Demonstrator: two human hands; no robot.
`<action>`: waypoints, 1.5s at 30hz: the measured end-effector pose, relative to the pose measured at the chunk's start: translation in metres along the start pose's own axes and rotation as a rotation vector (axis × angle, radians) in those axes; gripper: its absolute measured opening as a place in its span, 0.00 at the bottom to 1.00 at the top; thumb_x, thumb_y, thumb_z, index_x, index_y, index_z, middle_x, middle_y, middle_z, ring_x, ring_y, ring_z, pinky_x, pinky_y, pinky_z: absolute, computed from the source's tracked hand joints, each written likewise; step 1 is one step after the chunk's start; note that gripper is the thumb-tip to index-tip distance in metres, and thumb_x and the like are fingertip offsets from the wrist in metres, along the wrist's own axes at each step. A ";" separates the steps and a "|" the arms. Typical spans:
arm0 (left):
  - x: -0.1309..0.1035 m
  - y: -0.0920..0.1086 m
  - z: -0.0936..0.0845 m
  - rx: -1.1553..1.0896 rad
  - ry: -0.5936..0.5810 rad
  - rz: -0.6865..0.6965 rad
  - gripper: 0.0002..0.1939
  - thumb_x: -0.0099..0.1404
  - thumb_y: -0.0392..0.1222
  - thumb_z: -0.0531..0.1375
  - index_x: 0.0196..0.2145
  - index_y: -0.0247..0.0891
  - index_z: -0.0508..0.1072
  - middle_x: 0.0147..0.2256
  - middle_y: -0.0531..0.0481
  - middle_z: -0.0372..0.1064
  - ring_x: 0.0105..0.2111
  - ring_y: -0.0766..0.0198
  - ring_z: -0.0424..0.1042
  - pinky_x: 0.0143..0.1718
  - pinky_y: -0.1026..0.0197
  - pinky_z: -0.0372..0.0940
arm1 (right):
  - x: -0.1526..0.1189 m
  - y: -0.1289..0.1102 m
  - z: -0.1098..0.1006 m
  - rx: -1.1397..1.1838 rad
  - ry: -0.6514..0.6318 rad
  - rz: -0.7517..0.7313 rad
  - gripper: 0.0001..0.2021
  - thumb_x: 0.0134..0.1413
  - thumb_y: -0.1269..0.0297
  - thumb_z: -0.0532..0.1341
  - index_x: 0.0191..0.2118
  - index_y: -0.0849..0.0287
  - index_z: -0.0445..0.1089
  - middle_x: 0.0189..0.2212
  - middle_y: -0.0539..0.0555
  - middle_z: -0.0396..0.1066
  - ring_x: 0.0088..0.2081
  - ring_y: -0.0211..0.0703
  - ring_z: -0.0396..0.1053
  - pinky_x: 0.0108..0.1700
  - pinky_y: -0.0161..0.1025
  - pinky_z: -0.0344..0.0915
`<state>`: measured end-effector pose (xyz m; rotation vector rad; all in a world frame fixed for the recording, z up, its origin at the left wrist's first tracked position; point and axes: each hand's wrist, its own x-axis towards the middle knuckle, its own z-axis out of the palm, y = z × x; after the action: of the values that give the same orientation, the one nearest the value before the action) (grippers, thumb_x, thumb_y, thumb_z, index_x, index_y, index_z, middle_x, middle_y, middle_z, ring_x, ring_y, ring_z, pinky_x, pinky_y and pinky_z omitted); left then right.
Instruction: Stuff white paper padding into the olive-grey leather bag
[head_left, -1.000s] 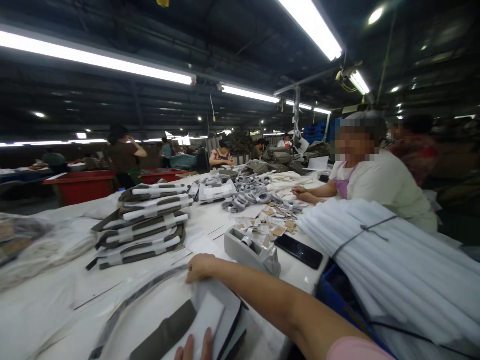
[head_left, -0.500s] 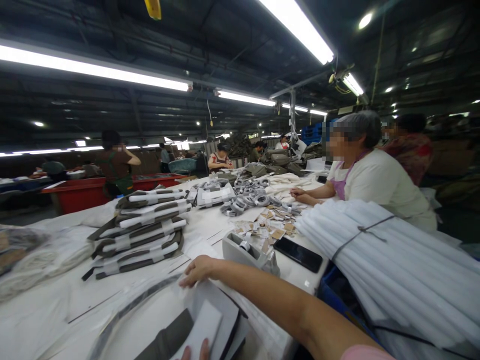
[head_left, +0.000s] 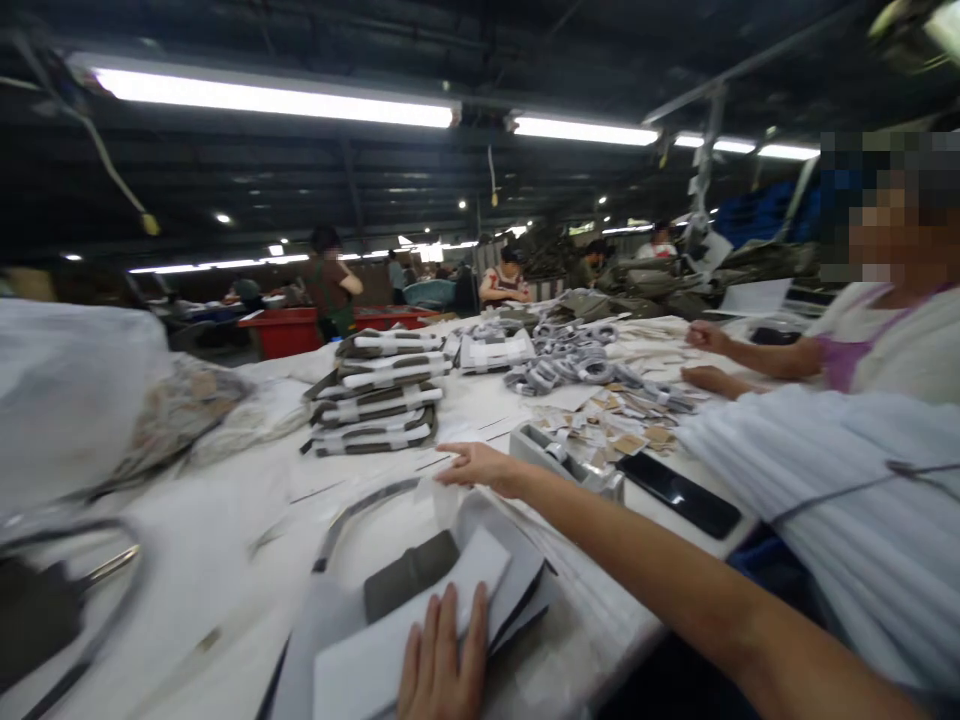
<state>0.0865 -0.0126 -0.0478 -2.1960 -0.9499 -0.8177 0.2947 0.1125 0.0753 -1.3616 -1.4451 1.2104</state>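
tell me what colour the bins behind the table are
Red bins, seen in the head view, far left of the table.

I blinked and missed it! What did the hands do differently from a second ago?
The left hand slid further onto the white sheet, now lying flat on it. The right hand lifted off the sheet's far edge and reaches forward, fingers open. The strap stack and phone stayed put.

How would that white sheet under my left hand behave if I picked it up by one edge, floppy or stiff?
The white sheet would probably bend rather than hold flat: it already curves over the dark padded piece beneath it. It looks thin, so likely light. The left hand lies flat on it, and it rests loose on other layers, so a push may well slide it.
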 end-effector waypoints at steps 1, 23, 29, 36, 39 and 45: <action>0.001 0.000 -0.006 -0.023 -0.056 0.003 0.31 0.70 0.34 0.51 0.69 0.46 0.51 0.57 0.44 0.70 0.54 0.53 0.72 0.48 0.51 0.72 | -0.004 -0.002 -0.002 0.024 -0.005 -0.031 0.37 0.52 0.65 0.68 0.67 0.60 0.57 0.39 0.53 0.78 0.38 0.37 0.75 0.41 0.32 0.68; 0.011 0.003 -0.029 -0.147 -0.130 -0.103 0.27 0.70 0.28 0.47 0.64 0.39 0.61 0.61 0.46 0.66 0.61 0.58 0.64 0.60 0.51 0.64 | -0.174 0.051 0.023 -0.916 0.118 -0.950 0.35 0.63 0.81 0.51 0.71 0.49 0.45 0.53 0.53 0.74 0.55 0.38 0.71 0.61 0.42 0.67; 0.014 0.005 -0.035 -0.179 -0.134 -0.147 0.29 0.73 0.36 0.49 0.68 0.55 0.49 0.66 0.48 0.57 0.62 0.58 0.62 0.60 0.51 0.64 | -0.194 0.043 0.024 -0.955 0.031 -1.009 0.30 0.66 0.71 0.55 0.70 0.52 0.49 0.50 0.54 0.77 0.53 0.44 0.74 0.59 0.46 0.69; 0.014 0.005 -0.033 -0.106 -0.146 -0.073 0.27 0.73 0.44 0.53 0.67 0.55 0.53 0.66 0.57 0.55 0.61 0.54 0.63 0.59 0.49 0.65 | -0.146 -0.010 0.016 -0.838 0.000 -0.682 0.18 0.68 0.60 0.54 0.60 0.47 0.67 0.43 0.53 0.79 0.45 0.43 0.77 0.48 0.40 0.73; 0.013 0.005 -0.031 -0.094 -0.114 -0.082 0.25 0.74 0.46 0.52 0.66 0.55 0.55 0.65 0.58 0.59 0.60 0.55 0.65 0.59 0.50 0.65 | -0.094 -0.020 0.027 -0.984 -0.250 -0.550 0.20 0.67 0.61 0.55 0.62 0.53 0.65 0.59 0.54 0.69 0.60 0.47 0.65 0.63 0.45 0.61; 0.011 0.010 -0.024 -0.126 -0.083 -0.108 0.22 0.75 0.47 0.50 0.64 0.56 0.60 0.63 0.61 0.61 0.60 0.56 0.65 0.59 0.51 0.64 | -0.049 0.008 0.042 -1.224 -0.395 -0.375 0.25 0.69 0.57 0.52 0.64 0.66 0.62 0.62 0.64 0.64 0.63 0.52 0.60 0.66 0.50 0.54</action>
<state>0.0930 -0.0310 -0.0275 -2.3182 -1.0928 -0.8633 0.2616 0.0583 0.0611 -1.4586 -2.8052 0.2549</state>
